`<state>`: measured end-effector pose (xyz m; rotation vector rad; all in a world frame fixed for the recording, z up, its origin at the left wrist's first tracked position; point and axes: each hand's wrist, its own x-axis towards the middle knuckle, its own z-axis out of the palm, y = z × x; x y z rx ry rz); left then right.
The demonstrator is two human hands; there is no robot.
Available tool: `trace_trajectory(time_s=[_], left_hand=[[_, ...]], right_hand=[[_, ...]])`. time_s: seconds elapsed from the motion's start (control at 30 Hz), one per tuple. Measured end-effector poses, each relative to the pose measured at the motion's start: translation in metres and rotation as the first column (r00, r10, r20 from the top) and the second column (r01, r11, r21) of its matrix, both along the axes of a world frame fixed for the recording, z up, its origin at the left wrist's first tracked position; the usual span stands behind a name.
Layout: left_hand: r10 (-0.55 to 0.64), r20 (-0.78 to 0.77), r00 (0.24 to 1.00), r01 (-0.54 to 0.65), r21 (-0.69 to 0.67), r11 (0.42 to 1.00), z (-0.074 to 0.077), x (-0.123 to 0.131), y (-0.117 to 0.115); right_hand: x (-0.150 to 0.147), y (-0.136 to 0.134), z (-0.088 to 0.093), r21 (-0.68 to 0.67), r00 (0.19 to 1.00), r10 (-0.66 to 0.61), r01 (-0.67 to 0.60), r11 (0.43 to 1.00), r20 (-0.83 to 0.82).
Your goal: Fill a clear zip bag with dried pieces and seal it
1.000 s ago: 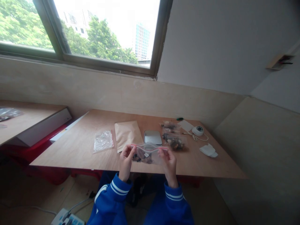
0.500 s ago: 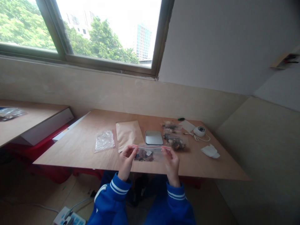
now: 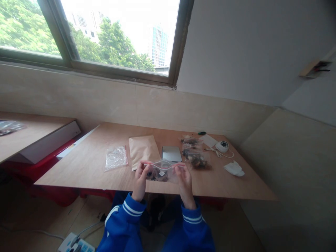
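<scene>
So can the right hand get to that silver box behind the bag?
Probably yes: the silver box lies just beyond the right hand, nothing between, but that hand is pinching the bag.

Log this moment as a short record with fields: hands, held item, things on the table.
left hand: pinches the left end of the zip bag
right hand: pinches its right end
zip bag: clear, red strip on top, dark bits inside, held over the near table edge
table: empty clear bag, brown envelope, grey scale, two filled bags, white tissue
</scene>
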<state>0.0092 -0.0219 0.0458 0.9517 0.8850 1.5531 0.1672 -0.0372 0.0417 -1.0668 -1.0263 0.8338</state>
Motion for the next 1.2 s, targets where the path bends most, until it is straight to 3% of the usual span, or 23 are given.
trace_trajectory(time_s=[0.27, 0.47, 0.77, 1.07, 1.2], left_hand=[[-0.005, -0.088, 0.996, 0.005, 0.003, 1.000, -0.005, -0.005, 0.004], [-0.036, -0.176, 0.984, 0.036, -0.002, 0.999, 0.000, -0.007, 0.003], [-0.031, -0.189, 0.982, 0.030, -0.008, 1.000, 0.011, -0.012, 0.000], [0.011, -0.168, 0.986, -0.002, 0.058, 0.998, 0.007, -0.012, 0.001], [-0.051, -0.122, 0.991, 0.056, 0.036, 0.998, 0.006, -0.008, -0.001]], right_hand=[[-0.005, 0.002, -0.003, -0.080, 0.998, 0.066, -0.067, 0.995, -0.018], [0.001, 0.003, -0.002, -0.049, 1.000, -0.031, 0.031, 0.998, 0.003], [0.005, -0.003, 0.008, 0.012, 0.996, -0.081, 0.080, 0.997, 0.041], [0.005, -0.003, 0.008, 0.028, 0.997, -0.057, 0.055, 0.998, 0.060], [0.004, -0.003, 0.009, 0.016, 0.998, 0.011, -0.012, 1.000, 0.059]])
